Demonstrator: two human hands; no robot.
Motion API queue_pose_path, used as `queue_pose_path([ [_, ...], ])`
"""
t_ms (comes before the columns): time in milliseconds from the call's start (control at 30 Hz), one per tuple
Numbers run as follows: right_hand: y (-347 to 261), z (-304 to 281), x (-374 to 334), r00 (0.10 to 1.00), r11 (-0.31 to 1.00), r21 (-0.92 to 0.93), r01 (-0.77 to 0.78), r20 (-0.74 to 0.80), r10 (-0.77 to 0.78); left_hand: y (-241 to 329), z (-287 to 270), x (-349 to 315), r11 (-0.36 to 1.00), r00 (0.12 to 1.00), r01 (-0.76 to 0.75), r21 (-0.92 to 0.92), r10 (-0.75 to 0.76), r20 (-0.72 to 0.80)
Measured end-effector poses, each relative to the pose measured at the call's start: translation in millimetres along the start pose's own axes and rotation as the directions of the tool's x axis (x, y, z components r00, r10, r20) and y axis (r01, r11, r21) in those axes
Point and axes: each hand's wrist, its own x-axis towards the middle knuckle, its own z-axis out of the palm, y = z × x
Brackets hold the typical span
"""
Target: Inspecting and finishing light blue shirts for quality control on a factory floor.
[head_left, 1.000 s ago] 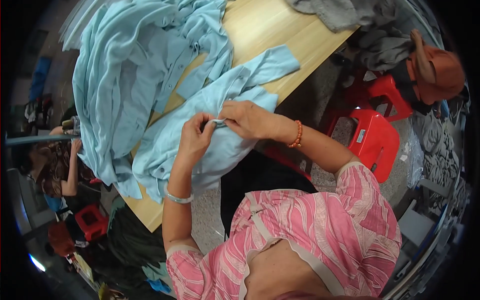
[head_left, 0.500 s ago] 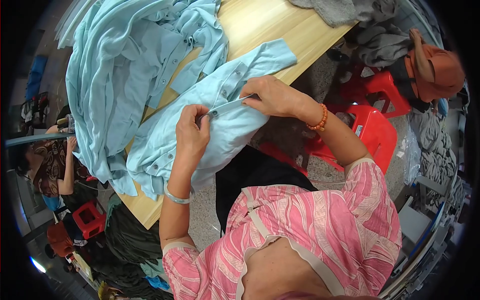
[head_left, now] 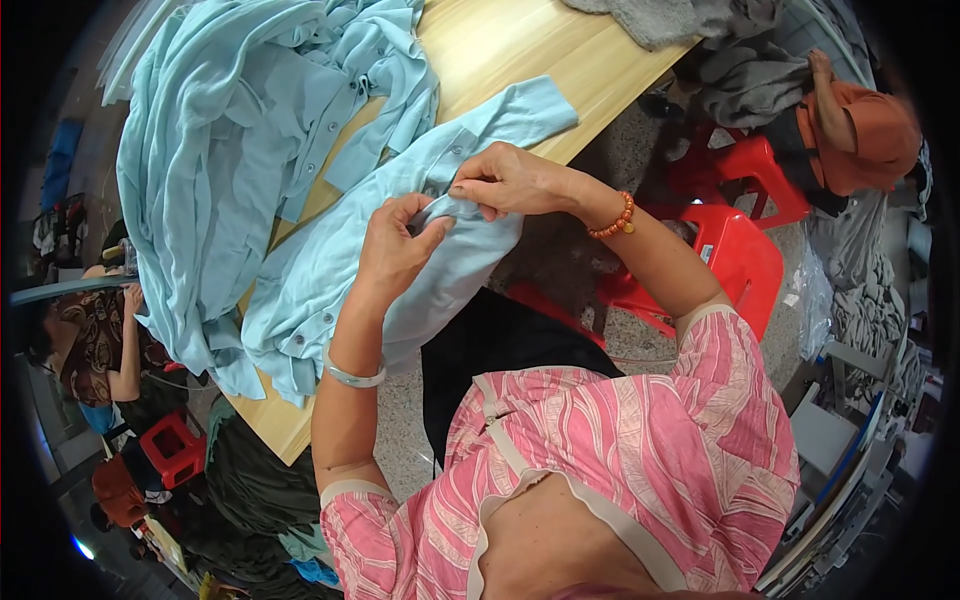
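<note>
A light blue buttoned cardigan (head_left: 340,258) lies along the table's edge, partly hanging over it toward my lap. Its front band is pinched between the thumb and fingers of my left hand (head_left: 392,247). Close beside it, my right hand (head_left: 510,180) grips the same band near a dark button, fingertips pressed together. The two hands almost touch. More buttons show lower on the band by my left wrist. The small spot between my fingertips is hidden.
A heap of similar light blue garments (head_left: 200,170) covers the left of the wooden table (head_left: 500,40). Grey knitwear (head_left: 655,18) lies at the far edge. Red stools (head_left: 735,270) stand at the right. Other people sit at left and far right; dark cloth (head_left: 255,470) is piled lower left.
My right hand has moved left and closer to my left hand along the band. The stretch of band between them has shortened and bunched up. The view has shifted slightly.
</note>
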Motion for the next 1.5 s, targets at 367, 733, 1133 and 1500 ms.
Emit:
queue_pose_path([
  [367, 1, 20, 1, 0.91, 0.916, -0.237, 0.325, -0.187, -0.371, -5, 3, -3, 0.979, 0.982, -0.159, 0.129, 0.171, -0.086],
  [733, 5, 19, -7, 0.945, 0.951, -0.202, 0.233, -0.183, -0.27, 15, 1, -6, 0.959, 0.995, -0.06, 0.276, 0.079, -0.059],
  [1133, 13, 35, -3, 0.843, 0.851, -0.364, 0.379, -0.244, -0.48, 15, 12, 18, 0.913, 0.934, -0.085, 0.398, 0.212, -0.287],
  [1500, -1, 52, -2, 0.746, 0.839, -0.422, 0.342, -0.421, -0.516, -3, -3, 16, 0.788, 0.977, 0.206, -0.58, -0.199, 0.077],
])
